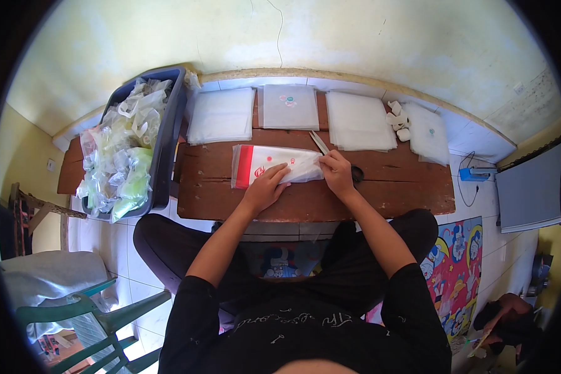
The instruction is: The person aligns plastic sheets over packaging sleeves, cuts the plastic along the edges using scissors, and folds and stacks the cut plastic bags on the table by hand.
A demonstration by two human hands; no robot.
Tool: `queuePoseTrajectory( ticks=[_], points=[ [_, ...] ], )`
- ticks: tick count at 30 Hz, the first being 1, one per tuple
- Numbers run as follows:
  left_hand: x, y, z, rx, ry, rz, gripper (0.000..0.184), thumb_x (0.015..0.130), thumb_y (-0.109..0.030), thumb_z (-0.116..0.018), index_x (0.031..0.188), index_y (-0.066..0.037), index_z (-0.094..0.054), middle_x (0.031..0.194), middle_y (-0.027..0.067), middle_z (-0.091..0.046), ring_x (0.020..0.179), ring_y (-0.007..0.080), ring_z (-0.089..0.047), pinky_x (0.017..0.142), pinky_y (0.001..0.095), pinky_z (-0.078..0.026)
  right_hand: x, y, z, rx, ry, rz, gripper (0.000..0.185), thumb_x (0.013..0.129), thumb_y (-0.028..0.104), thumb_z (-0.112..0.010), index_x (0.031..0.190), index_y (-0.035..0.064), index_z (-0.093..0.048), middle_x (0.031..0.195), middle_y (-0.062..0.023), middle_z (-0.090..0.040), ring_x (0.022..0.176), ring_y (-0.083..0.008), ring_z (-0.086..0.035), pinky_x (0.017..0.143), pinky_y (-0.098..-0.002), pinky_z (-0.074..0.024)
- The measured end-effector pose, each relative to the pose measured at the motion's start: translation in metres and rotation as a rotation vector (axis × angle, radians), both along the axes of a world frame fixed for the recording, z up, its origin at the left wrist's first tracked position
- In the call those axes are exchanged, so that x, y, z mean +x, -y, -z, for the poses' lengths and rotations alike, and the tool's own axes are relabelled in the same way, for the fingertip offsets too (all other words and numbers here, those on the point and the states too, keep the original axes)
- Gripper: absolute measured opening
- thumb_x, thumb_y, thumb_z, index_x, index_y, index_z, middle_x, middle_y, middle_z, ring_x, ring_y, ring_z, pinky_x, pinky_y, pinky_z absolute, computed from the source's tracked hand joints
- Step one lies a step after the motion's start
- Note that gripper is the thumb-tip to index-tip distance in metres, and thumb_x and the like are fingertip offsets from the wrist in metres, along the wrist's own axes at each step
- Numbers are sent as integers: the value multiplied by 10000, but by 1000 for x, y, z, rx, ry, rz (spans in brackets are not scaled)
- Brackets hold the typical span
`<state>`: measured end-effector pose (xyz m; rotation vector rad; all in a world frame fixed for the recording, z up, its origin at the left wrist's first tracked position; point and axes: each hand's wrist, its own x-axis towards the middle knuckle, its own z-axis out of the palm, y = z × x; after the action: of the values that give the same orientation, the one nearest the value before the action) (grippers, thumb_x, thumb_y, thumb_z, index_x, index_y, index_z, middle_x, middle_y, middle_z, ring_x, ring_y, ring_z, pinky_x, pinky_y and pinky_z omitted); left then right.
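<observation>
A clear plastic bag with a red band and red print (pixel 245 163) lies flat on the low brown wooden table (pixel 212 202) in front of me. My left hand (pixel 266 186) rests on the bag's middle with its fingers stretched out. At the bag's right end my right hand (pixel 338 174) pinches the plastic edge between thumb and fingers. Scissors (pixel 319 142) lie just beyond and under my right hand, blades pointing away; a dark handle loop shows to its right.
A dark blue bin (pixel 176 103) heaped with crumpled plastic bags (pixel 131 140) stands at the left. Along the table's back are stacks of clear bags (pixel 221 116), (pixel 361 121), a printed stack (pixel 290 107), and another stack (pixel 425 132) beside white rolled pieces (pixel 397 118). A green chair (pixel 96 315) stands lower left.
</observation>
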<state>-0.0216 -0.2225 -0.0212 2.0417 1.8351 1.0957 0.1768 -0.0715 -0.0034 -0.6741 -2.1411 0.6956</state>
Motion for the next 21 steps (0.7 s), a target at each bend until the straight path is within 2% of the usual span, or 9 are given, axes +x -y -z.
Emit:
queuePoseTrajectory(
  ticks=[1, 2, 4, 10, 13, 20, 21],
  points=[
    [0, 0, 1, -2, 3, 1, 405, 865, -170, -705, 1236, -54, -590, 1309, 152, -589, 1161, 336, -589, 969, 399, -490, 1, 1, 0, -117, -7, -40, 75, 819, 13, -645, 889, 24, -668, 855, -170, -629, 785, -297, -629, 654, -373, -476],
    [0, -1, 1, 0, -5, -1, 400, 864, -170, -707, 1229, -55, -592, 1309, 152, -588, 1159, 337, -590, 967, 399, -491, 2, 3, 1, -119, -5, -39, 75, 819, 13, -645, 889, 24, -668, 855, -170, -629, 785, -297, -629, 654, -373, -476],
    [0, -1, 2, 1, -12, -1, 394, 862, -169, -709, 1222, -57, -595, 1308, 151, -588, 1157, 338, -590, 965, 400, -492, 3, 8, 3, -227, 36, -15, 70, 880, 51, -606, 936, 23, -637, 747, -189, -604, 679, -338, -622, 626, -378, -477],
    [1, -1, 2, 0, -28, 1, 381, 882, -222, -687, 1207, -46, -596, 1309, 153, -585, 1175, 328, -578, 970, 401, -490, 1, 8, -6, -50, 43, -55, 92, 945, 105, -543, 927, 23, -579, 699, -216, -594, 656, -406, -608, 595, -434, -461],
    [2, -1, 0, 1, -34, -3, 382, 873, -218, -695, 1199, -43, -599, 1306, 154, -587, 1169, 332, -581, 967, 404, -492, 3, 10, -12, -187, 164, -53, 96, 956, 128, -532, 946, 34, -547, 703, -224, -590, 675, -417, -602, 601, -463, -446],
    [2, -1, 0, -8, -17, -17, 433, 849, -199, -726, 1233, -51, -591, 1309, 154, -587, 1151, 339, -593, 966, 400, -491, 4, 8, -13, -154, 242, -68, 106, 972, 152, -501, 978, 46, -507, 713, -236, -578, 707, -429, -593, 610, -472, -432],
    [2, 0, 0, -5, -19, -16, 435, 849, -198, -727, 1234, -49, -589, 1309, 155, -586, 1152, 340, -593, 967, 399, -491, 5, 6, -10, -169, 232, -77, 114, 969, 151, -516, 963, 37, -517, 709, -212, -594, 686, -386, -611, 609, -444, -448]
  ],
)
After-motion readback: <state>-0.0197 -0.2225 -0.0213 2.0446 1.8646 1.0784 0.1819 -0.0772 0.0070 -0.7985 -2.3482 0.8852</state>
